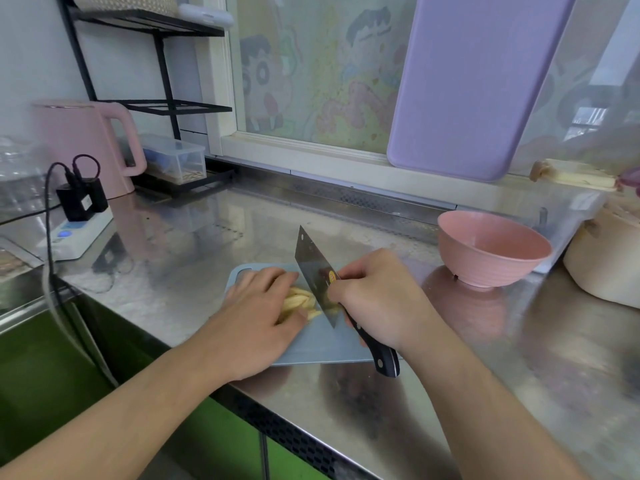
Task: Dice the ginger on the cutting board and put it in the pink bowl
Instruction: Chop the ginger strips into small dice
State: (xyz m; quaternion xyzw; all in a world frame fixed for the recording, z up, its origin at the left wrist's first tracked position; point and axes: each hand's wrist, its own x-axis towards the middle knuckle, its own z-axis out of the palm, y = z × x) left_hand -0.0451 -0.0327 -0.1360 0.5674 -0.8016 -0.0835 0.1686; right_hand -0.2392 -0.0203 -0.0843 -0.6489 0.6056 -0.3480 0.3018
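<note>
Pale yellow ginger strips (300, 300) lie in a bunch on the small blue cutting board (322, 344) near the counter's front edge. My left hand (258, 313) holds the bunch down, fingers curled over its left side and thumb at its near end. My right hand (375, 299) grips the black handle of a cleaver (313, 268). The blade stands upright against the right side of the ginger, its edge down on the board. The pink bowl (491, 251) stands empty on the steel counter to the right, apart from the board.
A cream pot (606, 268) sits right of the bowl. A power strip with black plugs (78, 223), a pink kettle (86, 143) and a black rack with a clear box (173, 157) stand at the left. A lilac board (464, 84) leans on the window.
</note>
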